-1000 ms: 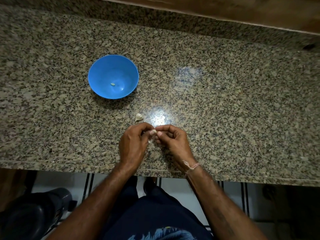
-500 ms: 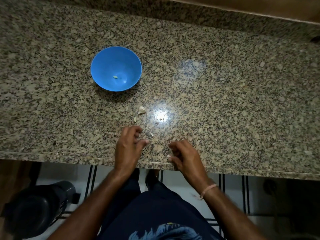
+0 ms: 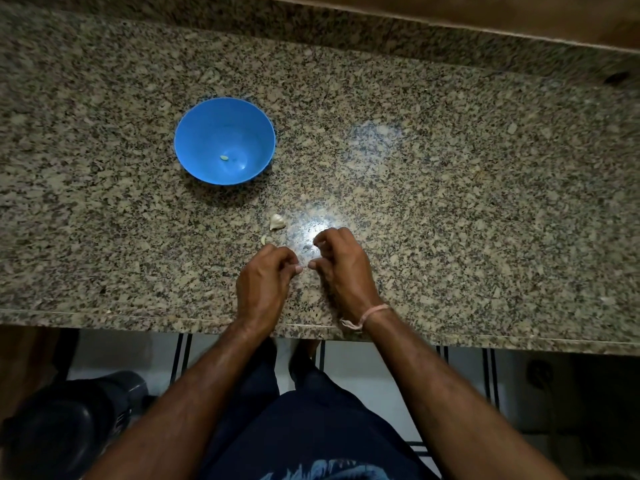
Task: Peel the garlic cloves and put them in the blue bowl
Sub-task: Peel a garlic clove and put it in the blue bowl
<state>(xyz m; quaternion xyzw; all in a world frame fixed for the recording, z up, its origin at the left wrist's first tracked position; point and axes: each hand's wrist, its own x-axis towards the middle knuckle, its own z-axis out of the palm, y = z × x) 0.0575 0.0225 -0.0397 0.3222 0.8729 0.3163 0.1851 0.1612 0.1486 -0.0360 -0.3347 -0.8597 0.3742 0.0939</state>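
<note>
The left hand hangs over the front of the counter with its fingers curled in under the knuckles. Whether that grip encloses anything I cannot tell, since the palm is turned down. The right hand is just beside it, thumb tips nearly meeting. Its fingers are hooked loosely, with nothing to be seen between thumb and forefinger, so its grip looks empty.

Just beyond the fingertips lies a pale scrap, probably skin or a small piece. A little farther out lies a whole garlic clove in its skin. It sits ahead of the hands and slightly to the left, near the left hand's knuckles and about as close to the right forefinger. Its narrow end seems to point away from the person, though it is too small to be sure.

Well beyond, farther ahead and to the left, stands the blue bowl with one peeled clove at its bottom. The clove on the counter lies roughly between the hands and the bowl — so a short reach forward should fetch it. The left hand has the more direct line onward to the bowl, and the task looks barely begun.
</note>
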